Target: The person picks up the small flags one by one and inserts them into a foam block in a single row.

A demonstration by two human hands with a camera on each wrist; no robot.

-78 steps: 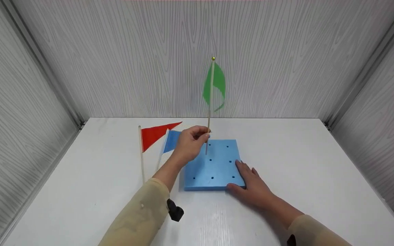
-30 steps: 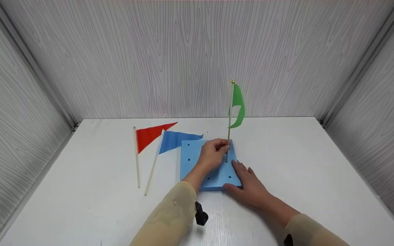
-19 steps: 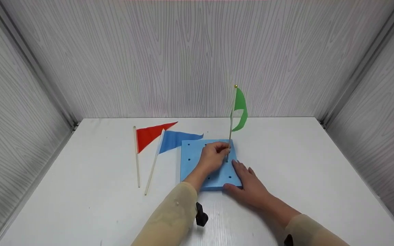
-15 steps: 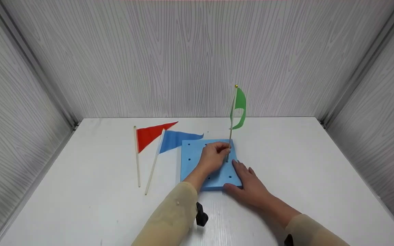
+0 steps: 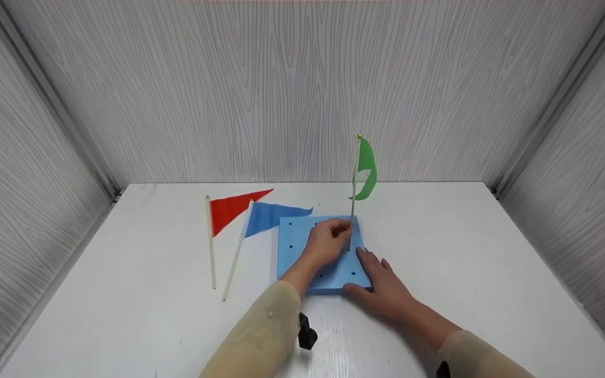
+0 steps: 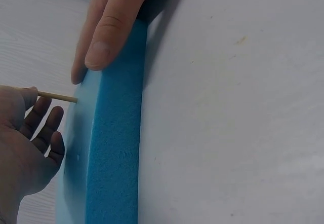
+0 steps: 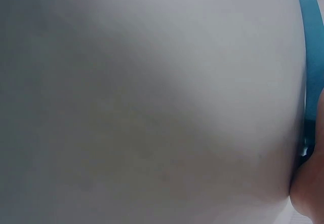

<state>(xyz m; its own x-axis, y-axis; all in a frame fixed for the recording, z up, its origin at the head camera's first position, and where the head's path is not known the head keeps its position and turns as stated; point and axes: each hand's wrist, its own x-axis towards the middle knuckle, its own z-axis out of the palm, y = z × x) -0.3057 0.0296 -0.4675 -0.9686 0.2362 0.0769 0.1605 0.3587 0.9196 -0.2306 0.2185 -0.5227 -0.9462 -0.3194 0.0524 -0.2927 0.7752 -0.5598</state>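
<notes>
A blue foam block [image 5: 294, 252] with several small holes lies on the white table [image 5: 465, 262]. My left hand [image 5: 329, 242] pinches the thin wooden stick of a green flag [image 5: 365, 169], which stands upright with its lower end in the block near the right edge. In the left wrist view the stick [image 6: 55, 97] meets the foam block [image 6: 114, 153]. My right hand [image 5: 381, 283] rests flat on the block's near right corner, fingers straight; the fingers [image 6: 104, 36] show there too. The right wrist view shows only table and a strip of the foam block [image 7: 313, 57].
A red flag [image 5: 229, 208] and a blue flag [image 5: 268, 216] lie flat on the table left of the block, their sticks pointing toward me. Grey wood-grain walls [image 5: 281, 89] close in the back and both sides.
My left hand carried the green flag from the block's left-middle to its right side and lowered it; over the last half second the flag settled slightly. My right hand stayed put.
</notes>
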